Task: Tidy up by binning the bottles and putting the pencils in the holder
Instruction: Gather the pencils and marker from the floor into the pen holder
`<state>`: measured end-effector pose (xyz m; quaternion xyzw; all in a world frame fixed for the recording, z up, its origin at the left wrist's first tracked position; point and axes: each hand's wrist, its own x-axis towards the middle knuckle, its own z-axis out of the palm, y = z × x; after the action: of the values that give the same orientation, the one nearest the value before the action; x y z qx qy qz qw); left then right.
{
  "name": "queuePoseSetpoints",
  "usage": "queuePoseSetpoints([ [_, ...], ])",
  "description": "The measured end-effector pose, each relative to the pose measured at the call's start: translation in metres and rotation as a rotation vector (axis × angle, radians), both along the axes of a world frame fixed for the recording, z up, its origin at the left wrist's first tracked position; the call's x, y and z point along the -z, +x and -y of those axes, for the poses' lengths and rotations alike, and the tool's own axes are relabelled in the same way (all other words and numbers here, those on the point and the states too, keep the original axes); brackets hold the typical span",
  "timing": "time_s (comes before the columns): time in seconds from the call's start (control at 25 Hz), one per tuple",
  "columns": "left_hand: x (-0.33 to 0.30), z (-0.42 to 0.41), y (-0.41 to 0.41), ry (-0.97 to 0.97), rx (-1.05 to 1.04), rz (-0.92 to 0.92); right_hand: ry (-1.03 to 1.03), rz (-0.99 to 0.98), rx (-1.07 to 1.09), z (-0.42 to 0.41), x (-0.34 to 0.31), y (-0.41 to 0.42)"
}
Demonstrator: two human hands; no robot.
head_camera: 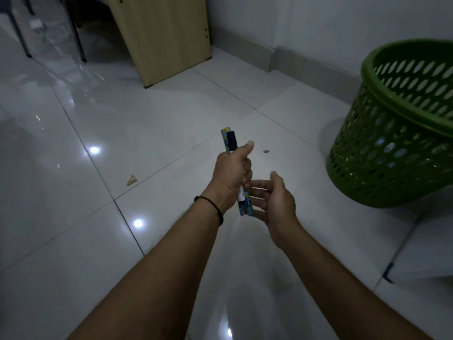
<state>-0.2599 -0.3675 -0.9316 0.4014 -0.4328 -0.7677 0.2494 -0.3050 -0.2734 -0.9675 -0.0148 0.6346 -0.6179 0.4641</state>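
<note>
My left hand [232, 168] is closed around a small bundle of pencils [229, 139]: one with a blue and yellow pattern and one white with a dark cap. Their top ends stick out above my fist and their lower ends [245, 204] show below it. My right hand [272, 200] is beside those lower ends, fingers spread and curled toward them, perhaps touching. A green perforated plastic basket [397, 133] stands on the floor to the right. No bottle or pencil holder is in sight.
The floor is glossy white tile [147, 123]. A small beige scrap [131, 179] and a dark speck [266, 151] lie on it. A wooden furniture panel [161, 38] stands at the back, with dark metal legs [81, 40] at the far left. A white wall runs behind the basket.
</note>
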Motion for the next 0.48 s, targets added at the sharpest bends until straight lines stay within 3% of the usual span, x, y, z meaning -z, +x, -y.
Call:
queuePoseSetpoints([
  [0.16, 0.009, 0.001, 0.000, -0.057, 0.010, 0.086, 0.132, -0.162, -0.243, 0.000, -0.005, -0.003],
  [0.28, 0.007, -0.002, 0.007, -0.169, 0.038, 0.267, 0.237, -0.287, -0.337, 0.005, -0.012, 0.006],
  [0.48, -0.051, -0.012, 0.058, -0.100, 0.164, 0.380, 0.278, -0.336, -0.195, -0.008, -0.058, 0.079],
])
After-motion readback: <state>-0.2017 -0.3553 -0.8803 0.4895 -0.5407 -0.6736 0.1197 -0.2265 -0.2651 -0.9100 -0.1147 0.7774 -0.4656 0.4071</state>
